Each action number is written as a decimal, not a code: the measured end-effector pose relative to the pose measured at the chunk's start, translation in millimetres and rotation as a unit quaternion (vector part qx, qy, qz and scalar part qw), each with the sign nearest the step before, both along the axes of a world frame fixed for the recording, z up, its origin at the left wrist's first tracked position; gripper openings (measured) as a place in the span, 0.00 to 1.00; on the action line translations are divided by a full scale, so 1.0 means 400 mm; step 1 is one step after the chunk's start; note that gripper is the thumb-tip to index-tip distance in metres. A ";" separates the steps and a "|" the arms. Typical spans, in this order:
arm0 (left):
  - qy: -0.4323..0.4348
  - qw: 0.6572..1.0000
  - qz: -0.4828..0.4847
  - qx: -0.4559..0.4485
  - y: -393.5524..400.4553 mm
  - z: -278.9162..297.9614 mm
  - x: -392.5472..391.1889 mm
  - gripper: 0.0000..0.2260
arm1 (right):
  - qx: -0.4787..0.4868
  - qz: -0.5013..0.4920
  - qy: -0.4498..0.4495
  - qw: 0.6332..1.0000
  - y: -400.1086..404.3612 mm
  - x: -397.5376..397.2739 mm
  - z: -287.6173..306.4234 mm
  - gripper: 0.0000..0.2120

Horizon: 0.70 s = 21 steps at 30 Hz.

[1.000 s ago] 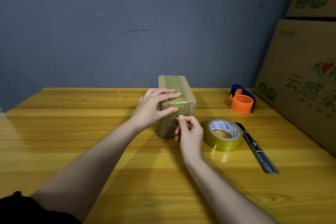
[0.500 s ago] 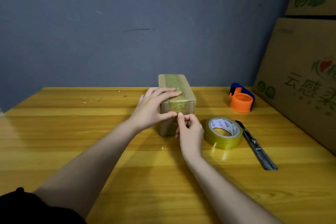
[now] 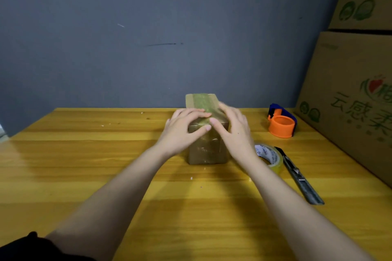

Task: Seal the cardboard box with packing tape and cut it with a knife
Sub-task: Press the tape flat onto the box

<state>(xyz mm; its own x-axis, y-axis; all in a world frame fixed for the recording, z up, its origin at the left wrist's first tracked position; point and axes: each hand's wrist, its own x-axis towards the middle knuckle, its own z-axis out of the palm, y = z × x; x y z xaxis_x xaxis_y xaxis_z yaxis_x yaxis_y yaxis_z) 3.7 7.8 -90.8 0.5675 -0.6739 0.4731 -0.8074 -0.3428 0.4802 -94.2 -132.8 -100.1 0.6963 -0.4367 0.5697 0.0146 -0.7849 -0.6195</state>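
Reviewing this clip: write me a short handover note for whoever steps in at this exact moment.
Left hand and right hand: both flat on the small cardboard box, pressing tape down, no grip on any tool.
Tape roll and knife lie on the table, right of the box.
Done: tape strip runs along the top and down the near face.
Left: cannot tell; check the seal.

— What's on the wooden table (image 3: 89,171) right now?

— A small cardboard box (image 3: 206,150) mid-table, taped along its top. Just right of it, a tape roll (image 3: 273,159) lying flat, a utility knife (image 3: 301,178) alongside, and an orange-and-blue tape dispenser (image 3: 281,122) farther back.
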 end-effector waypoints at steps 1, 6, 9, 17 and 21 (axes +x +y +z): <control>0.003 1.000 0.005 -0.015 -0.007 -0.002 -0.003 0.21 | 0.011 0.029 0.007 1.000 -0.007 0.003 -0.006 0.21; -0.014 0.999 0.013 -0.046 -0.018 -0.018 -0.004 0.15 | 0.011 0.067 -0.023 0.997 -0.029 0.008 -0.032 0.19; -0.021 0.999 0.015 -0.047 -0.024 -0.026 -0.002 0.16 | -0.006 0.076 -0.023 0.997 -0.043 0.005 -0.044 0.20; -0.076 0.997 0.022 -0.008 -0.023 -0.031 0.002 0.26 | -0.057 0.113 0.025 0.992 -0.080 -0.011 -0.047 0.27; -0.109 0.994 0.024 0.019 -0.017 -0.031 0.006 0.30 | -0.087 0.105 0.041 0.990 -0.084 -0.011 -0.043 0.29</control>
